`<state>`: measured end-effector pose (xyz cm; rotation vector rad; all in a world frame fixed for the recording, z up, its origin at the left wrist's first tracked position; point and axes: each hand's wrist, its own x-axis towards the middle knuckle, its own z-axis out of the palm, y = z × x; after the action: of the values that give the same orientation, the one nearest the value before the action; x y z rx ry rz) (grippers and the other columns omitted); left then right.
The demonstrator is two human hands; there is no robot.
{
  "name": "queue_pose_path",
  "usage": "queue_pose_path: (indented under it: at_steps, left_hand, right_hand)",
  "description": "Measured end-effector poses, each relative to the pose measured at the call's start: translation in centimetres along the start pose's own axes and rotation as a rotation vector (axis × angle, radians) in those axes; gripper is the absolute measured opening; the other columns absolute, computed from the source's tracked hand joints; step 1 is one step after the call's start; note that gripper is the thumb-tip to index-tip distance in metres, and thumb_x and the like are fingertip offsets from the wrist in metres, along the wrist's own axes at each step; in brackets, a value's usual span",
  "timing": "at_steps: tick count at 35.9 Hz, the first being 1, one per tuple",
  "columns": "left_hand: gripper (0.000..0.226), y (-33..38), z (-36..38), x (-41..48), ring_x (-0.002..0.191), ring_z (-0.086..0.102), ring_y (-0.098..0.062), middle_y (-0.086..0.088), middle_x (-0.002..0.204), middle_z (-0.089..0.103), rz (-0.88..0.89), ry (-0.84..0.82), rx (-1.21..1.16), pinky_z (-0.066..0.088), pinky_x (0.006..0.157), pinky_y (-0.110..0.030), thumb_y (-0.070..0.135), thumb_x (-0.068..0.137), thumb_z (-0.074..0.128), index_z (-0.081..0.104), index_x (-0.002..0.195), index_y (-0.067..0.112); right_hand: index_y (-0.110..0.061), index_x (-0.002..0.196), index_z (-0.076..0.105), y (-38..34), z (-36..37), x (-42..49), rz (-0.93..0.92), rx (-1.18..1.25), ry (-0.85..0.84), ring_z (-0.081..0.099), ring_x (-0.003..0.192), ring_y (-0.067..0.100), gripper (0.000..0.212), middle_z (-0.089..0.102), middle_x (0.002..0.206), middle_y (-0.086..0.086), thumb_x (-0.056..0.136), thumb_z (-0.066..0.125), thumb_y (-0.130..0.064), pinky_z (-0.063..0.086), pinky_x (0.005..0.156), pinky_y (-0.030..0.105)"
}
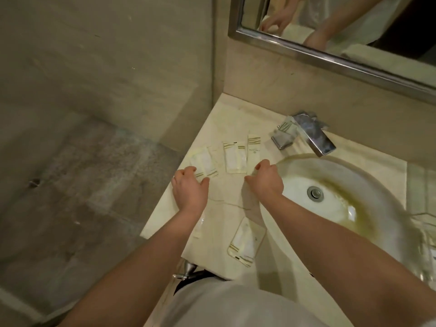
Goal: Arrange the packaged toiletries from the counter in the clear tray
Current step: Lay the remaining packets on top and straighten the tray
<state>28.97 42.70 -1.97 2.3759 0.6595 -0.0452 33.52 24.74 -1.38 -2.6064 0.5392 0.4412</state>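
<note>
- Far packet (pixel 254 147) on the counter (pixel 224 204): one line of small dark print below the gold stripes, too blurred to read.
- Near packet (pixel 245 244): tiny marks, illegible.
- No text readable anywhere.

This is a bathroom. A pale marble vanity counter (pixel 226 201) at centre carries a round basin (pixel 354 182) with a metal drain (pixel 315 193) and a chrome faucet (pixel 313 135), and a metal-framed mirror (pixel 342 22) hangs at upper right. Small sealed toiletry sachets (pixel 234 156) on the counter give it a hotel look, and grey stone floor (pixel 77 190) fills the left of the frame.
</note>
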Motion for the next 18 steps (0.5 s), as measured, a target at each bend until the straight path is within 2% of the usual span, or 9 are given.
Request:
queue_pose_path:
  at_steps: [3, 5, 8, 11, 15, 18]
  left_hand:
    - [0.062, 1.2, 0.2, 2.0, 0.121, 0.046, -0.03, -0.013, 0.131, 0.052, -0.062, 0.0, -0.01, 0.042, 0.095, -0.039, 0.037, 0.079, 0.076, 0.052, 0.131, 0.013]
    - [0.071, 2.0, 0.5, 3.1, 0.123, 0.045, -0.031, -0.014, 0.132, 0.052, -0.082, 0.003, 0.016, 0.04, 0.097, -0.039, 0.039, 0.076, 0.078, 0.049, 0.133, 0.011]
    - [0.076, 2.6, 0.9, 4.2, 0.122, 0.045, -0.033, -0.017, 0.132, 0.052, -0.09, -0.006, 0.126, 0.038, 0.099, -0.04, 0.04, 0.073, 0.081, 0.046, 0.133, 0.007]
    - [0.073, 2.8, 1.1, 4.8, 0.121, 0.046, -0.035, -0.017, 0.13, 0.055, -0.089, -0.029, 0.158, 0.04, 0.097, -0.042, 0.037, 0.073, 0.081, 0.046, 0.129, 0.006]
    - [0.052, 2.3, 1.3, 5.6, 0.112, 0.054, -0.036, -0.014, 0.118, 0.063, -0.111, -0.071, 0.048, 0.046, 0.087, -0.043, 0.026, 0.076, 0.076, 0.054, 0.119, 0.007]
    - [0.015, 2.0, 1.0, 5.3, 0.078, 0.06, -0.032, -0.007, 0.081, 0.061, -0.088, -0.104, -0.12, 0.045, 0.064, -0.035, 0.017, 0.078, 0.066, 0.055, 0.082, 0.008]
  right_hand:
    - [-0.012, 0.119, 0.044, 0.3, 0.2, 0.6, 0.082, 0.119, -0.028, 0.059, 0.093, 0.028, 0.048, 0.054, 0.108, 0.006, 0.082, 0.071, -0.028, 0.043, 0.068, 0.033]
    - [-0.011, 0.114, 0.046, 0.7, 0.1, 0.8, 0.11, 0.179, -0.048, 0.056, 0.086, 0.023, 0.042, 0.054, 0.099, 0.001, 0.082, 0.07, -0.026, 0.042, 0.066, 0.032]
    - [-0.015, 0.079, 0.051, 1.4, 0.0, 1.0, 0.096, 0.24, -0.09, 0.056, 0.076, 0.022, 0.015, 0.054, 0.077, -0.001, 0.081, 0.065, -0.021, 0.036, 0.053, 0.027]
    - [-0.019, 0.065, 0.04, 2.1, 0.0, 0.4, 0.131, 0.399, -0.075, 0.046, 0.063, 0.019, 0.026, 0.046, 0.065, -0.002, 0.079, 0.062, -0.016, 0.031, 0.051, 0.028]
    - [-0.02, 0.067, 0.032, 2.8, -0.6, -0.8, 0.221, 0.665, -0.052, 0.034, 0.063, 0.019, 0.033, 0.035, 0.066, 0.0, 0.08, 0.062, -0.016, 0.027, 0.056, 0.031]
    - [-0.017, 0.075, 0.045, 3.8, -1.3, -1.9, 0.272, 0.83, -0.071, 0.046, 0.069, 0.02, 0.02, 0.045, 0.076, 0.005, 0.08, 0.064, -0.019, 0.033, 0.061, 0.032]
